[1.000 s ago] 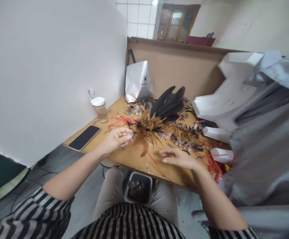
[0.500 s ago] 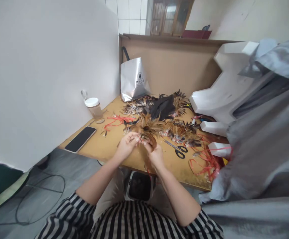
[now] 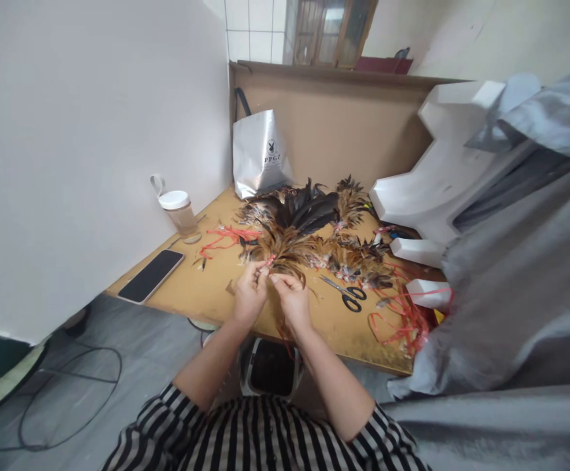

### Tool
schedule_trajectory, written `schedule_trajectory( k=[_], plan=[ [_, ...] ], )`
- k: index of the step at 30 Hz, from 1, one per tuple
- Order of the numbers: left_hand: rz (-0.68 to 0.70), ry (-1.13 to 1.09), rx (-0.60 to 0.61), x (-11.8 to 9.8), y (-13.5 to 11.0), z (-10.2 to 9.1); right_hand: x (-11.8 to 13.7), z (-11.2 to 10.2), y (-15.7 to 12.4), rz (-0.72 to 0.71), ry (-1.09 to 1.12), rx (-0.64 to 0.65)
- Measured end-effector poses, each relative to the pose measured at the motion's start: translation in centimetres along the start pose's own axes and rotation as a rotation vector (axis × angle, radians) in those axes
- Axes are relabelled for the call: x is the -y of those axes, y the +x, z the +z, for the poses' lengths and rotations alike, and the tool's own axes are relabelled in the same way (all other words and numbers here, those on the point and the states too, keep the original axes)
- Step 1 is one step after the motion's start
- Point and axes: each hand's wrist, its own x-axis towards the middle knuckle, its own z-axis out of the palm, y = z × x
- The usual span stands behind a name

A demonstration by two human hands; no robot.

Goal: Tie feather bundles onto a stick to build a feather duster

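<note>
Pinching red-tied base of brown feather bundle (image 3: 287, 247), left hand (image 3: 250, 294) is over tabletop (image 3: 331, 333), back from front edge; right hand (image 3: 295, 299) just beside, fingertips together, its grip unclear. Open wood lies between right wrist and scissors (image 3: 344, 293). Bundle partly covers black feathers (image 3: 312, 206); grey cloth (image 3: 520, 288) cut off at right; bin (image 3: 251, 367) interior too dark.

Bare hands meet in front of a seated person's body, the left hand (image 3: 250, 291) just beside the right hand (image 3: 293, 297). The left fingers curl in toward the thumb in a pinch; the right thumb and forefinger point inward, tips close together. The left forearm (image 3: 219, 356) and right forearm (image 3: 331, 376) slant forward and inward from striped sleeves (image 3: 387, 435), wrists nearly straight.
</note>
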Motion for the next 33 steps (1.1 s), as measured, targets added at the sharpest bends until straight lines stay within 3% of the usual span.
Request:
schedule_trajectory(
  k=[10,20,24,28,33],
  plan=[
    [-0.053,-0.101,-0.078,-0.2,-0.1,0.9,0.9,-0.2,1.1,-0.161,-0.117,0.069],
    [0.097,0.018,-0.077,-1.5,-0.1,1.1,0.6,-0.6,1.7,-0.226,-0.269,0.007],
    [-0.016,-0.156,-0.12,-1.4,0.3,1.6,0.3,-0.7,2.1,-0.227,-0.324,-0.043],
    [-0.258,-0.402,-0.13,-1.1,1.0,2.2,0.1,-0.7,2.4,-0.208,-0.341,-0.06],
    [-0.431,-0.678,-0.021,-1.0,1.6,2.6,0.2,-1.0,2.2,-0.211,-0.239,-0.041]
  ],
)
